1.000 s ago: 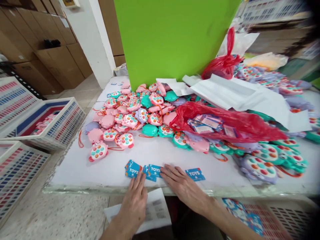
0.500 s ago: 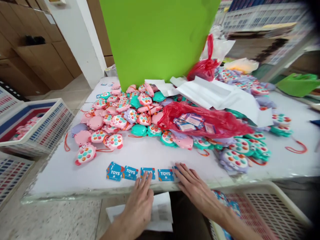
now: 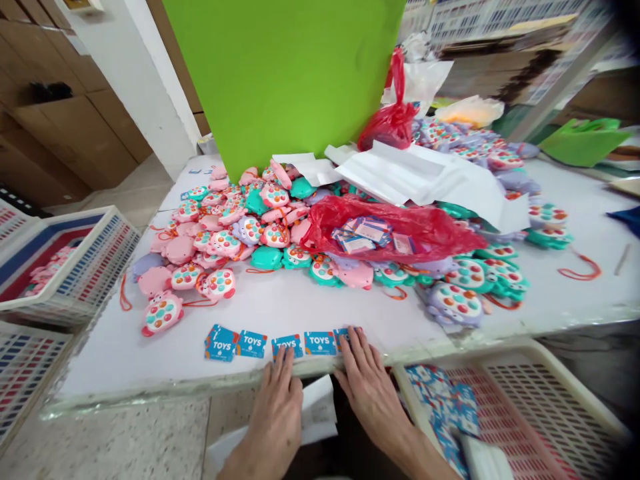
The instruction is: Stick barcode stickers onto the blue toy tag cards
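blue cards (image 3: 251,345) lined up in the lower middle

from where i stand, the cards lie flat on the white tabletop (image 3: 300,303), along the edge at the bottom of the frame. each has its long axis running roughly left to right, with the white "toys" print upright for the person sitting there. the leftmost and the third lean a little; the fourth looks nearly straight.

the left hand (image 3: 281,400) covers the lower part of the third card, its grip flat, two fingertips pressed together on the card. the right hand (image 3: 367,380) hides much of the fifth, its grip flattened, fingers slightly spread; i can't see beneath it. the white sheet (image 3: 317,410) below the tabletop is partly hidden by the left hand, its print too blurred to read. the basket (image 3: 533,353) at lower right is half under the tabletop, and the darkness in that corner swallows its end.

i count five places in the row; the leftmost has overlapping cards, exactly how many i can't tell. there are two red bags: an open one (image 3: 440,230) with more cards inside, and a knotted one (image 3: 390,123) above it. the turtle-like toys (image 3: 163,312) are too heaped to count.
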Motion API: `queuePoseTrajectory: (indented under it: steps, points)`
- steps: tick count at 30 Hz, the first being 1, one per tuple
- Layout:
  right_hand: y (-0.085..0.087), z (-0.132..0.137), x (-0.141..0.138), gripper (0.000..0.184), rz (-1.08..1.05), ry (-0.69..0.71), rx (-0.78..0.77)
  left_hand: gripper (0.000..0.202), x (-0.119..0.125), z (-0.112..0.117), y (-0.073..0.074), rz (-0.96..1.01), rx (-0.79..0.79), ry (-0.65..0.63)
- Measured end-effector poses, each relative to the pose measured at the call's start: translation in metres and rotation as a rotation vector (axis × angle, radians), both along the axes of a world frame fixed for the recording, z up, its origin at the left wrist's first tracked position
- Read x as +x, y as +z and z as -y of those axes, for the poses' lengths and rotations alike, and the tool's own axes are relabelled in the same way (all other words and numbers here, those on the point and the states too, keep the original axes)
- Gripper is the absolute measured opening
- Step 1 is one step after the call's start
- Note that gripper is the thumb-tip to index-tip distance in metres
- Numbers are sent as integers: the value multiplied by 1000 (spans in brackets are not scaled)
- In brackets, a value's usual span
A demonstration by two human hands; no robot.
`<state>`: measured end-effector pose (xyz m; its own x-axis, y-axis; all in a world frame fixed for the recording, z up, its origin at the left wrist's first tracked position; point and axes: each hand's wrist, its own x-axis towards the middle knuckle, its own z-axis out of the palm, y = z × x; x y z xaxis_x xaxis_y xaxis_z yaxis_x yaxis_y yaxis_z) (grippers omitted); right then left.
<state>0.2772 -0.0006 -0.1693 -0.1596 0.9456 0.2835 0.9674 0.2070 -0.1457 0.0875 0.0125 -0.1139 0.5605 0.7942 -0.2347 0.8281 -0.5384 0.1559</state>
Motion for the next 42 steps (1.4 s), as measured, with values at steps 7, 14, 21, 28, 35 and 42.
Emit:
queuePoseTrajectory:
  steps: [7, 14, 21, 28, 35, 42]
  points:
    - [14, 4, -6, 48, -197, -50, -21, 27, -4, 1, 5, 18, 3, 10]
    - [74, 13, -13, 22, -990, 137, -594, 26, -6, -4, 68, 180, -180, 83]
    - [68, 17, -12, 33, -1385, -46, -629, 23, -87, 15, 64, 509, 7, 522]
    - [57, 25, -3, 31, -1507, -145, -691, 47, -110, 64, 20, 779, -338, 869]
    - [61, 34, 2, 33, -1561, -267, -696, 35, -80, 69, 12, 1128, -440, 920]
    - [50, 47, 5, 32, -1628, -340, -680, 36, -64, 85, -2, 1119, -313, 1038]
